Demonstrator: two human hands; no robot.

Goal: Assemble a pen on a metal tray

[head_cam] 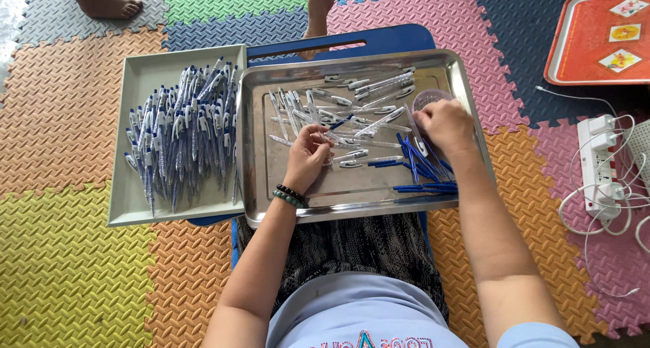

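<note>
The left hand (306, 157) pinched a clear pen barrel (330, 137) between curled fingers over the steel tray (298, 209); the right hand (445, 124) lay curled over the small round tub (428, 99), its grip hidden. Blue refills (423, 175) lay beside it, finished pens (183, 135) heaped in the grey tray (135, 209) at left

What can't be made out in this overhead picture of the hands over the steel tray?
- Small round clear cup: contents hidden by the right hand, head view.
- Left hand: what its fingertips pinch is too small.
- Orange tray: cut off by the frame's edge.
- Blue board: mostly under the steel tray.
</note>
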